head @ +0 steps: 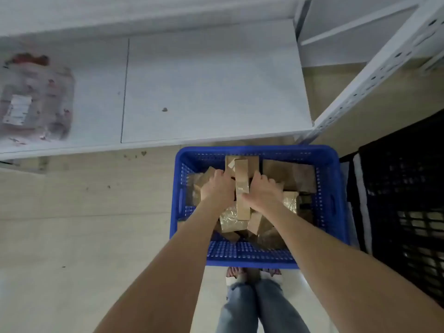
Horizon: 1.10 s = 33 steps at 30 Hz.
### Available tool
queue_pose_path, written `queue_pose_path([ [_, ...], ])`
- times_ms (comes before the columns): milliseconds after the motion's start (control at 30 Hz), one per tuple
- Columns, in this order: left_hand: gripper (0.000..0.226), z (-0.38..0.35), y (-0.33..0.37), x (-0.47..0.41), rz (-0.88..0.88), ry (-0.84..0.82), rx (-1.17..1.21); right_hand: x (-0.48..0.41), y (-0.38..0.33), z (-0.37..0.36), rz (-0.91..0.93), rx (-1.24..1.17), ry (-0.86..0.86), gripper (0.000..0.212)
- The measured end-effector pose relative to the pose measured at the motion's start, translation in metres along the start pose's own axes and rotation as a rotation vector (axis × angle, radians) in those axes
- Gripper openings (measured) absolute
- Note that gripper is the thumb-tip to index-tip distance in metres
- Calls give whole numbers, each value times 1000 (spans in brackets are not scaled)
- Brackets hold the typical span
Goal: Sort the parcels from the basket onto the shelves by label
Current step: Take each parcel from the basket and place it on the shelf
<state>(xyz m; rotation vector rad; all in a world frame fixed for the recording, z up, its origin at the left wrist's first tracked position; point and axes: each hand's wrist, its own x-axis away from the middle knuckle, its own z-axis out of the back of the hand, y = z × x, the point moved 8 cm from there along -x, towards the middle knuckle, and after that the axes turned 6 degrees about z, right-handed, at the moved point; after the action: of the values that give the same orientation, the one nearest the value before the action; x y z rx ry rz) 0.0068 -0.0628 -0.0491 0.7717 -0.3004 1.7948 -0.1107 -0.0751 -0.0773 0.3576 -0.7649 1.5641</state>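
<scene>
A blue plastic basket (331,179) stands on the floor just below the shelf edge, holding several brown cardboard parcels. A long narrow parcel (241,188) lies on top of the pile, lengthwise away from me. My left hand (217,188) presses against its left side and my right hand (263,193) against its right side, so both hands clasp it. Other brown boxes (288,174) and taped parcels (231,219) lie underneath and around. The white lower shelf (211,87) stretches behind the basket.
A clear bag parcel with red contents and a white label (36,99) lies on the shelf at far left. A white perforated shelf upright (374,78) slants at right. A black crate (408,200) stands right of the basket. My feet (252,275) are just behind the basket.
</scene>
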Motion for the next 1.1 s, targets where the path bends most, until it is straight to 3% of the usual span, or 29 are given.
queue_pose_path([
  [167,54,-39,-15,-25,86,-50,-40,-31,8,-42,-116,-103,-66,84],
  [333,58,-68,-27,-46,120,-36,-36,-50,18,-66,-172,-110,-28,84],
  [600,54,-84,-38,-57,150,-19,-26,-62,22,-72,-169,-137,48,64],
  [800,54,-69,-44,-42,158,-23,6,-46,33,-51,-180,-222,97,62],
  [900,56,-39,-46,-22,185,8,106,-30,33,-27,-112,-393,82,55],
  [1100,50,64,-50,44,289,131,358,21,1,42,-17,-872,-2,23],
])
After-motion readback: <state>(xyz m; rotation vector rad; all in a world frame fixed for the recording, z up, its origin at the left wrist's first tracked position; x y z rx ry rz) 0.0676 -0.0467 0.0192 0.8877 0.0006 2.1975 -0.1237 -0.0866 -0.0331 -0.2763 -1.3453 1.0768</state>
